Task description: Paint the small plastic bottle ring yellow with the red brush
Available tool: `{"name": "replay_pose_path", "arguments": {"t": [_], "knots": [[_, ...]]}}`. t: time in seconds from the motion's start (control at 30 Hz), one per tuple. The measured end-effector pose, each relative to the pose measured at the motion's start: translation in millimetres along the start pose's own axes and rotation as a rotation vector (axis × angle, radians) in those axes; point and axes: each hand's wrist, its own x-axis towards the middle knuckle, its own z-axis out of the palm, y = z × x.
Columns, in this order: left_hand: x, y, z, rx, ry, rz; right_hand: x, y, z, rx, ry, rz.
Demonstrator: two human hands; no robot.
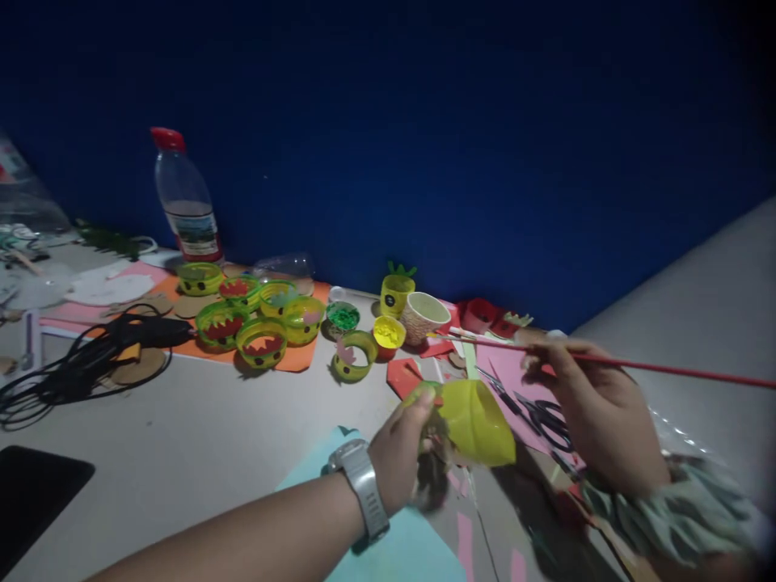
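Observation:
My left hand (pixel 403 449), with a grey watch on its wrist, grips a yellow cup-like piece (pixel 476 423) that is tilted on its side above the table. Pinched in my right hand (pixel 597 412) is a long red-handled brush (pixel 667 369), its yellowish tip pointing left, apart from the yellow piece. Beyond my hands stand a small cup of yellow paint (pixel 389 333), a patterned cup (pixel 424 318) and a dish of green material (pixel 343 317). A green-and-yellow ring (pixel 354 368) with a pink paper piece lies nearby.
Several yellow-green rings (pixel 262 343) rest on orange paper (pixel 300 356). A bottle with a red cap (pixel 189 206) stands behind them. Black cable (pixel 90 364) lies at left, a dark flat object (pixel 40 493) at lower left. Scissors (pixel 546 419) lie by my right hand, near pink paper.

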Motion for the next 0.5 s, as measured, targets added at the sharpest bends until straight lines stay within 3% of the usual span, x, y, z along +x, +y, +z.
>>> {"name": "replay_pose_path", "arguments": {"t": [0.07, 0.17, 0.3, 0.4, 0.5], "knots": [[-1, 4, -1.9, 0.001, -0.032, -0.011, 27, -9, 19, -0.097, -0.18, 0.044], [-4, 11, -3.0, 0.054, -0.047, 0.038, 52, -24, 53, -0.2, -0.27, 0.06], [-8, 18, -4.9, 0.186, -0.041, 0.038, 61, -28, 87, -0.324, -0.37, 0.064], [-10, 21, -5.3, 0.227, -0.023, 0.025, 64, -27, 96, -0.374, -0.419, 0.062], [-11, 24, -5.1, 0.243, -0.03, 0.025, 65, -37, 91, -0.31, -0.386, 0.088]]}}
